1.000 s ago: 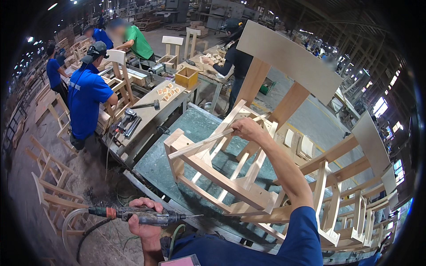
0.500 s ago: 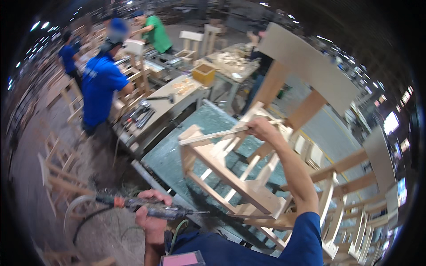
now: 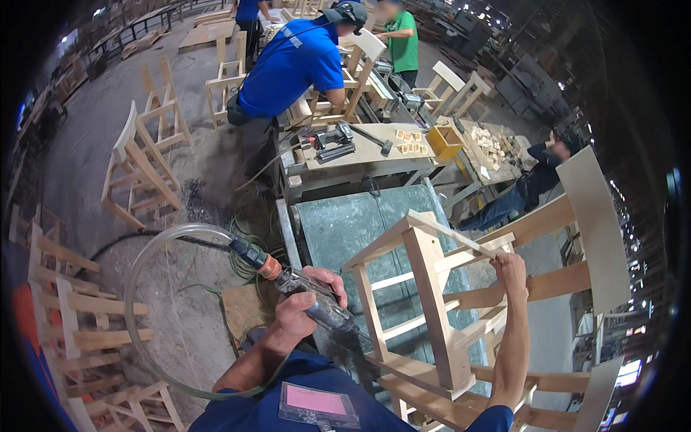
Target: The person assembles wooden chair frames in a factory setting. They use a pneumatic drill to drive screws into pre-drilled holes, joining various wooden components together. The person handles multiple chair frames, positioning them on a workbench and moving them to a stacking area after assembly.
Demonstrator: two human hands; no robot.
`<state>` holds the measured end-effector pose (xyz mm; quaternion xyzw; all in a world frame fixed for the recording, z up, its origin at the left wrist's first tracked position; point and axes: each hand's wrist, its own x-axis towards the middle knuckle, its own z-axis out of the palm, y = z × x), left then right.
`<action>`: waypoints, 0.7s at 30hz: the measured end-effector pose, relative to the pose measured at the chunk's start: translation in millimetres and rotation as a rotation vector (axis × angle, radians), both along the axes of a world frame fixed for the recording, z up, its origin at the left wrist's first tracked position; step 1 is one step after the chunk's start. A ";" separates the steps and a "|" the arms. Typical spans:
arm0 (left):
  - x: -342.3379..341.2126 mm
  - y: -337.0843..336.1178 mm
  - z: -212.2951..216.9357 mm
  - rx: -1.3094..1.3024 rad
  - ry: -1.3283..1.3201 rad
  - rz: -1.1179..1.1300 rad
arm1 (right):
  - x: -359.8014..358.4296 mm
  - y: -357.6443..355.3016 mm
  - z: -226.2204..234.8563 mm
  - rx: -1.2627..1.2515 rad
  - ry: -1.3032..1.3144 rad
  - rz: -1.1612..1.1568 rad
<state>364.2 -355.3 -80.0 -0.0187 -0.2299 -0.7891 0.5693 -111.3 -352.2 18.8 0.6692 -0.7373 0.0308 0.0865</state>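
My left hand (image 3: 309, 299) is wrapped round an inline power screwdriver (image 3: 306, 288), dark and grey with an orange collar. A clear hose (image 3: 133, 288) loops from its rear end, and its tip points toward a bare wooden chair frame (image 3: 439, 309). My right hand (image 3: 511, 273) is closed on a thin rail of that frame, on the far side from the tool. The frame lies tipped over on a green-topped workbench (image 3: 345, 223), its curved backrest board (image 3: 594, 223) at the right. Whether the tool's tip touches the wood I cannot tell.
Beyond my bench, a side table (image 3: 338, 162) bears another power driver, a hammer (image 3: 374, 140) and small wooden pieces. A yellow box (image 3: 446, 140) stands beside it. Co-workers in blue (image 3: 295, 68) and green (image 3: 403, 43) work behind. Chair frames (image 3: 144, 165) crowd the left floor.
My view has swung left. The chair frame is now turned, with a leg toward me, and the screwdriver has come closer to it. Both hands keep their hold.
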 end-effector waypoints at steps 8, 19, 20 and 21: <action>10.5 -1.0 -12.3 0.031 0.052 0.053 | 4.9 -2.9 7.3 0.087 0.090 0.016; 38.8 0.1 -22.0 0.071 0.087 0.113 | 16.3 -9.8 15.9 0.198 0.161 -0.051; 40.9 0.4 -24.6 0.073 0.092 0.118 | 15.6 -10.1 16.8 0.209 0.172 -0.049; 42.8 -0.3 -26.1 0.069 0.087 0.138 | 16.9 -11.0 16.9 0.219 0.177 -0.045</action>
